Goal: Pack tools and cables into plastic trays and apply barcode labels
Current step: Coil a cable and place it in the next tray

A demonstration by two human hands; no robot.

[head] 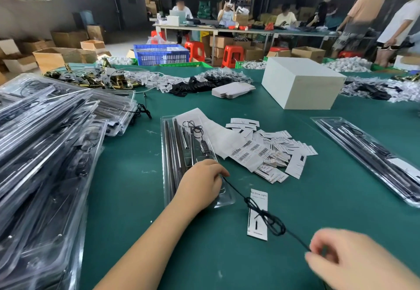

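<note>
A clear plastic tray (169, 153) lies lengthwise in the middle of the green table, with metal rods and a coiled black cable inside. My left hand (201, 182) rests on the tray's near end, fingers closed on one end of a thin black cable (266, 218). The cable runs taut to the lower right, knotted in a bundle over a white "Grow Light" card (259, 199). My right hand (347, 260), blurred, pinches the cable's other end. A heap of barcode labels (268, 151) lies right of the tray.
Stacks of packed clear trays (45, 153) fill the left side. Another packed tray (372, 155) lies at the right. A white box (302, 83) stands behind, with piles of bagged parts and brass fittings along the far edge. People work at a table beyond.
</note>
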